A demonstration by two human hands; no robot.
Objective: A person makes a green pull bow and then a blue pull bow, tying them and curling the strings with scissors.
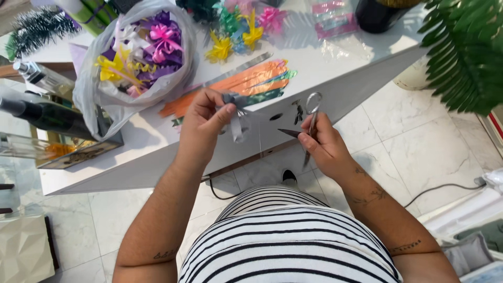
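Left hand: pinched on silver ribbon bow, tails hanging, just above table edge. Right hand: closed around scissors, blades apparently parted, though blurred. Behind bow: orange and green ribbon strips, flat on table. Far left: plastic bag of finished bows. Loose bows beyond strips. Right edge: fern.

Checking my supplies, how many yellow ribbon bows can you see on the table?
3. One yellow bow sits inside the plastic bag; two loose ones lie on the white table beyond it. More may be hidden in the bag.
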